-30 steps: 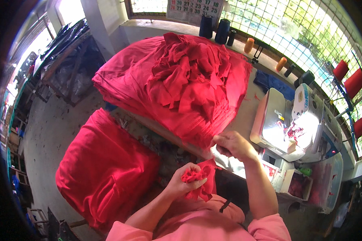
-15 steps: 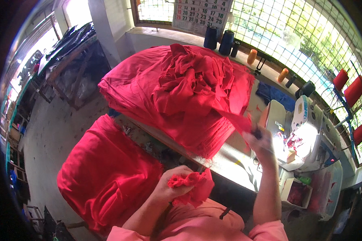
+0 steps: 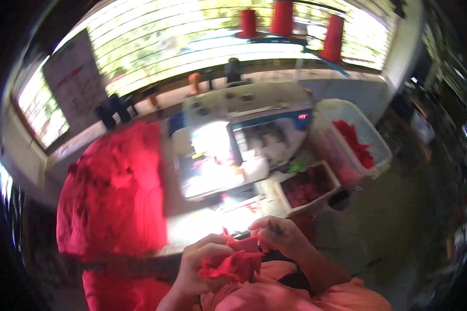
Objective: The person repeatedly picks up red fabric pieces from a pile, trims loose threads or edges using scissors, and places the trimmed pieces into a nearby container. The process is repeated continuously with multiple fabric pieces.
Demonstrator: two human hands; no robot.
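Note:
My left hand (image 3: 205, 259) is closed around a crumpled bunch of red cloth pieces (image 3: 233, 265) in front of my body. Close beside it, my right hand (image 3: 288, 239) pinches the edge of a red strip (image 3: 244, 243) that stretches between both hands. Against the right hand's fingers lies a small dark pointed thing (image 3: 276, 228), too blurred to name. Just beyond the hands stands a white sewing machine (image 3: 264, 101) with its lamp lit on the work plate. A big stack of red cloth (image 3: 111, 192) covers the left of the table.
A box of dark red scraps (image 3: 308, 186) stands right of the machine. Beyond it is a clear plastic bin (image 3: 381, 150) with red cloth inside. Thread cones (image 3: 114, 109) line the sill, and red cones (image 3: 283, 18) sit on a rack. More red cloth (image 3: 124, 293) lies low at left.
My view has swung right, from the cloth stack to the sewing machine. My right hand has come from the stack to my left hand, bringing a red piece with it.

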